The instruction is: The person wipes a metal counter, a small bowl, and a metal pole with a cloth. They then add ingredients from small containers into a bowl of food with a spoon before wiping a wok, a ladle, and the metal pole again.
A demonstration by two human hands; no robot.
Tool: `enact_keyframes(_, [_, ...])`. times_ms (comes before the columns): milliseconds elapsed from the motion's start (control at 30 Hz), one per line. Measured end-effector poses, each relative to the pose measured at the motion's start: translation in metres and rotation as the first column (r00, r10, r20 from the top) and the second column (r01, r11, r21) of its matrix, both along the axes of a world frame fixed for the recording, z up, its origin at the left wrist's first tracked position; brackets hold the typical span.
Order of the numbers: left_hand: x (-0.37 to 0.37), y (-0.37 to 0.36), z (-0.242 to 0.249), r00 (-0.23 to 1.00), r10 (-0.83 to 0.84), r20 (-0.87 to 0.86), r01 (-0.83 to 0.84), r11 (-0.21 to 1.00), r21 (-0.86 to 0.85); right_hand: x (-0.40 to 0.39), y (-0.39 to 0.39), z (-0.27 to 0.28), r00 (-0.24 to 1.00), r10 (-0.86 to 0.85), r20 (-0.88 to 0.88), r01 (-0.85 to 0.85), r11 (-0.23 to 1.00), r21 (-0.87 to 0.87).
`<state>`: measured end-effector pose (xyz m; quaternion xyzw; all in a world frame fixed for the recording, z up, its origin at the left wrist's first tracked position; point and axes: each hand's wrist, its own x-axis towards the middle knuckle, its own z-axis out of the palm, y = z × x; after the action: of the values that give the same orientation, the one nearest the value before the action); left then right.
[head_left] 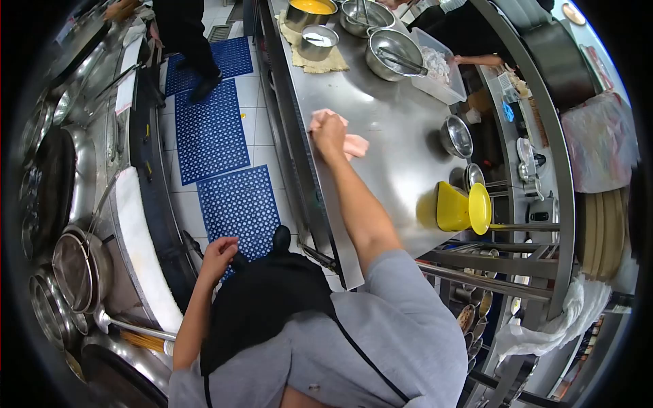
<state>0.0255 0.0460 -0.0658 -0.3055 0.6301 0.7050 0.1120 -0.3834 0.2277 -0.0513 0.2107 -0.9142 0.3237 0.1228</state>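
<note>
My right hand (330,134) is closed around a pale pink cloth (355,145) and presses it on the steel worktable (391,180), close to the table's left edge. Part of the cloth sticks out on both sides of the fist. My left hand (219,256) hangs beside my black apron, over the blue floor mat (238,197). Its fingers are loosely bent and apart, with nothing in them.
Steel bowls (394,54), a small pot (317,42) on a tan cloth and a plastic tub (442,71) stand at the far end. A yellow container (452,207) is at the right edge. Left is a cooking range with strainers (73,268). Another person (182,34) stands ahead.
</note>
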Motion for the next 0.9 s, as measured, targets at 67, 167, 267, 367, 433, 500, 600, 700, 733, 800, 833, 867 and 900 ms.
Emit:
enact_keyframes(67, [-0.003, 0.000, 0.000, 1.000, -0.023, -0.010, 0.023, 1.000, -0.017, 0.016, -0.037, 0.018, 0.978, 0.079, 0.192, -0.061, 0.994, -0.095])
enact_keyframes(167, [0.001, -0.006, 0.008, 0.994, -0.067, -0.081, 0.063, 0.996, -0.055, 0.029, -0.084, 0.014, 0.904, 0.174, 0.390, -0.116, 0.979, -0.167])
enact_keyframes(267, [0.016, -0.023, 0.016, 0.990, 0.024, -0.139, -0.039, 0.993, -0.109, 0.043, -0.102, 0.043, 0.949, 0.231, 0.217, -0.223, 0.973, -0.058])
enact_keyframes(367, [0.054, -0.033, 0.020, 0.989, 0.131, -0.075, -0.140, 0.982, -0.126, 0.036, -0.105, 0.048, 0.925, 0.275, 0.263, -0.247, 0.960, -0.135])
enact_keyframes(433, [0.059, -0.033, 0.020, 0.980, 0.196, -0.036, -0.199, 0.973, -0.120, 0.027, -0.105, 0.052, 0.955, 0.194, 0.222, -0.236, 0.955, 0.180])
enact_keyframes(500, [0.067, -0.034, 0.019, 0.969, 0.248, -0.021, -0.249, 0.959, -0.133, 0.021, -0.098, 0.052, 0.911, 0.214, 0.354, -0.239, 0.971, 0.028])
enact_keyframes(600, [0.076, -0.032, 0.007, 0.957, 0.289, 0.022, -0.285, 0.954, -0.095, 0.039, -0.092, 0.084, 0.886, 0.117, 0.448, -0.230, 0.951, 0.207])
enact_keyframes(700, [0.069, -0.031, 0.003, 0.970, 0.242, 0.023, -0.239, 0.967, -0.092, 0.039, -0.074, 0.076, 0.800, 0.184, 0.571, -0.140, 0.983, -0.121])
enact_keyframes(733, [0.066, -0.031, 0.000, 0.976, 0.216, 0.017, -0.214, 0.973, -0.083, 0.036, -0.062, 0.076, 0.756, 0.244, 0.607, -0.112, 0.962, -0.248])
enact_keyframes(800, [0.061, -0.034, -0.004, 0.985, 0.175, 0.007, -0.174, 0.982, -0.071, 0.028, -0.041, 0.081, 0.662, 0.391, 0.640, -0.040, 0.871, -0.490])
enact_keyframes(833, [0.059, -0.036, -0.003, 0.989, 0.150, 0.009, -0.148, 0.983, -0.106, 0.022, -0.029, 0.084, 0.653, 0.394, 0.647, 0.005, 0.852, -0.524])
enact_keyframes(867, [0.056, -0.038, -0.001, 0.993, 0.117, 0.008, -0.114, 0.984, -0.138, 0.016, -0.012, 0.090, 0.618, 0.434, 0.655, 0.057, 0.807, -0.588])
enact_keyframes(900, [0.051, -0.039, 0.002, 0.997, 0.078, 0.004, -0.076, 0.983, -0.166, 0.015, 0.009, 0.102, 0.590, 0.471, 0.655, 0.112, 0.756, -0.645])
